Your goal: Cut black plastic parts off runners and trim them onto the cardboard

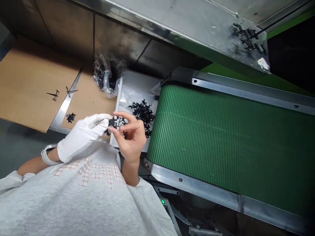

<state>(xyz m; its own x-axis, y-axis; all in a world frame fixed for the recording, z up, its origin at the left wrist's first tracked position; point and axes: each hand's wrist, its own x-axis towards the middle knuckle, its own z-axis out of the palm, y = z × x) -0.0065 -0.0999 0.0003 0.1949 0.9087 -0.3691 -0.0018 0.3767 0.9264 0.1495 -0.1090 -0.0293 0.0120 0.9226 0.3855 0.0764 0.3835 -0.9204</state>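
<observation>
My left hand (85,132), in a white glove, pinches a small black plastic part (112,123) in front of my chest. Bare and curled around the other side of that part is my right hand (131,134), its thumb and fingers touching the part's edge. A ring shows on the right hand. Just beyond the hands, a heap of black branched plastic pieces (142,113) lies in a white tray (126,83). The exact shape of the held part is partly hidden by my fingers.
A green conveyor belt (209,137) with metal side rails runs off to the right. Brown cardboard (29,82) covers the left side, with a small black pile (71,117) and loose black sprues (54,95). A clear plastic bag (105,75) stands behind. More black parts (249,39) sit on the upper shelf.
</observation>
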